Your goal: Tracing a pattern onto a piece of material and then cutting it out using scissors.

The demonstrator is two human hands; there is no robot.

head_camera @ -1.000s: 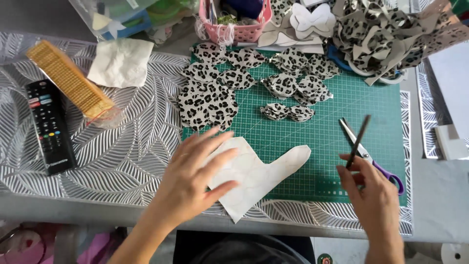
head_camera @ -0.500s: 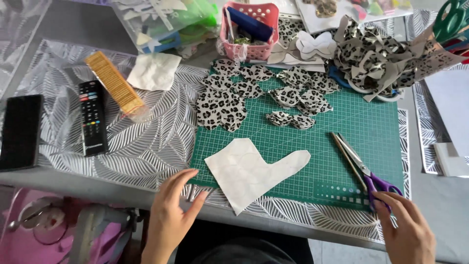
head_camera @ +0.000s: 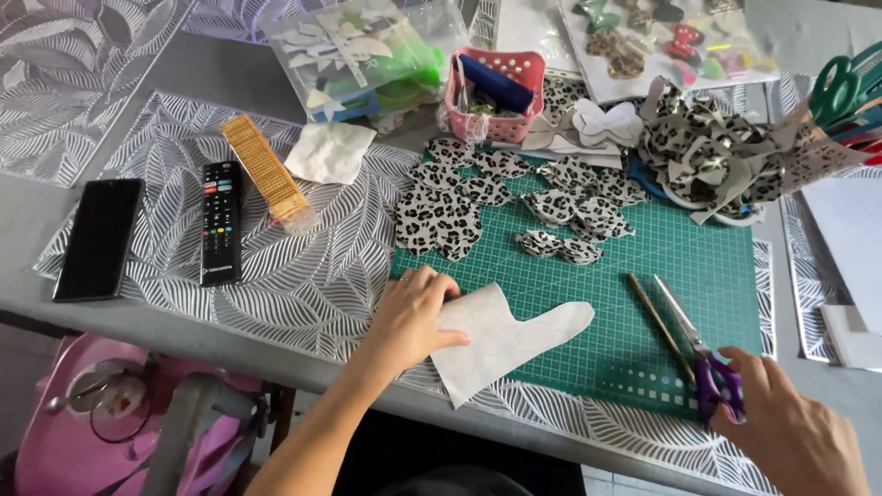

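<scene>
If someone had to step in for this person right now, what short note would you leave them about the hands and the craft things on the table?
Left hand: flat, fingers spread, pressing the left end of the white cut-out piece; no closed grip.
Right hand: on the purple handles of the scissors, which lie open on the green cutting mat.
The white piece lies across the mat's front left corner, already cut to shape.
Leopard-print pieces sit cut at the back of the mat, with a heap of print scraps at the back right.
Done: many print shapes cut. Whether the white piece needs more cutting cannot be told.
</scene>
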